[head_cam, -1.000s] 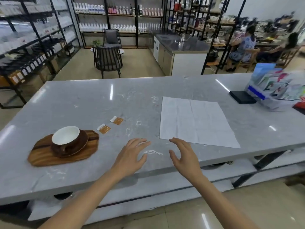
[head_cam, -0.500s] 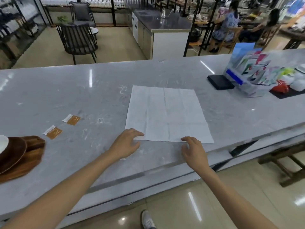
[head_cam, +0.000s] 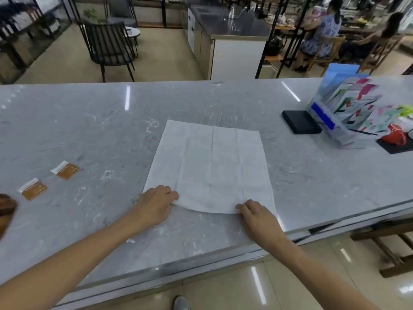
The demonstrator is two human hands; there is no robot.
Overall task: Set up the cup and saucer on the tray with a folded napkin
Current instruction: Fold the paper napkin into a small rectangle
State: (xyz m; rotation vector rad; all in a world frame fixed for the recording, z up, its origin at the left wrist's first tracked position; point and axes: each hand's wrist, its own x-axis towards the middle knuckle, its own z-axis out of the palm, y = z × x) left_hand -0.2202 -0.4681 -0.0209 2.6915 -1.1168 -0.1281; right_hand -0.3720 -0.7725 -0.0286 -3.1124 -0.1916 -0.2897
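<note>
Big grey marble counter (head_cam: 93, 135) fills the view, and spread flat in the middle of it is the white napkin (head_cam: 210, 166), open to its full square with the creases showing. Both hands are on its near edge: the left hand (head_cam: 154, 204) pinches the near left corner, fingers closed together on the cloth, and the right hand (head_cam: 257, 217) has the near right corner, fingers curled down onto it, though whether the thumb is under the cloth I cannot tell. Between them the near edge bows up off the stone in a shallow arc, so this looks like the start of the first fold, near edge going over to the far edge. The tray (head_cam: 5, 211) is just a sliver of wood at the far left margin, and the cup and saucer are out of sight. Two small orange packets (head_cam: 33, 188) lie between tray and napkin, well clear. The risks from here: the thin cloth may sag in the middle and land crooked if the two hands rise unevenly, the far half could slide on that glossy stone, and the corners could miss each other, leaving a skewed fold.
</note>
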